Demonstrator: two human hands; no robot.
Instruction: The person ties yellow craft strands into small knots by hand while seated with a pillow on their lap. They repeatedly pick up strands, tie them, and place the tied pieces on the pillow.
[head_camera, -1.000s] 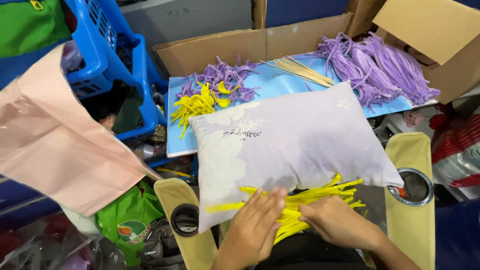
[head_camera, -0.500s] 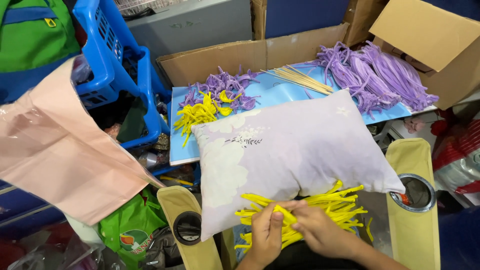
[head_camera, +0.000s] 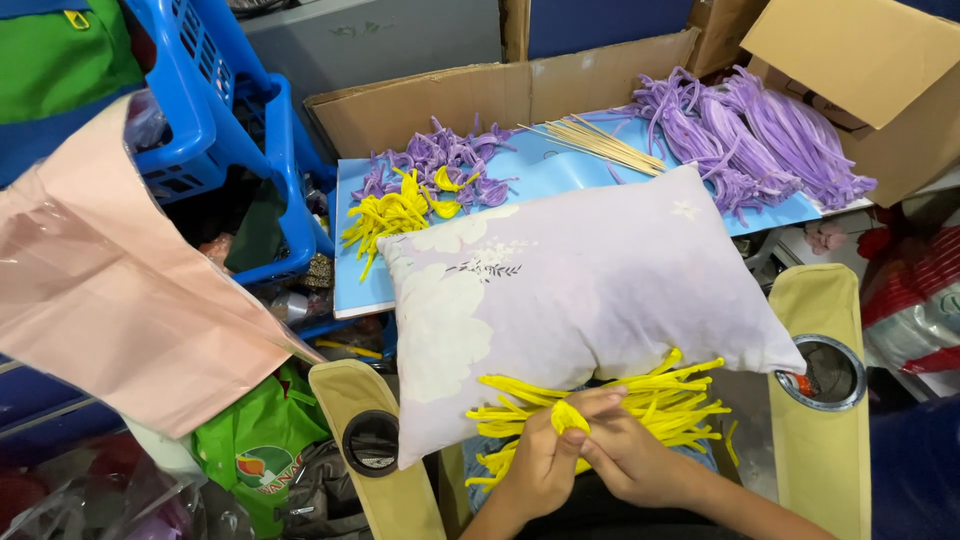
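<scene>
Seen from above, a person's left hand (head_camera: 540, 465) and right hand (head_camera: 630, 458) meet at the near edge of a pale lilac pillow (head_camera: 575, 295) lying across their lap. Both hands pinch one bent yellow pipe cleaner (head_camera: 568, 415) between fingertips, above a loose pile of yellow pipe cleaners (head_camera: 650, 400). Beyond the pillow, a blue board (head_camera: 540, 170) carries purple pipe cleaners (head_camera: 760, 140), thin wooden sticks (head_camera: 600, 143) and small yellow twists (head_camera: 390, 215).

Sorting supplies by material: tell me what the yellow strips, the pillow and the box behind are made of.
Yellow strips: probably fuzzy chenille stems, matte, bendable.
Pillow: woven fabric, soft matte, faded floral print.
Box: brown corrugated cardboard, raw edges showing.
</scene>
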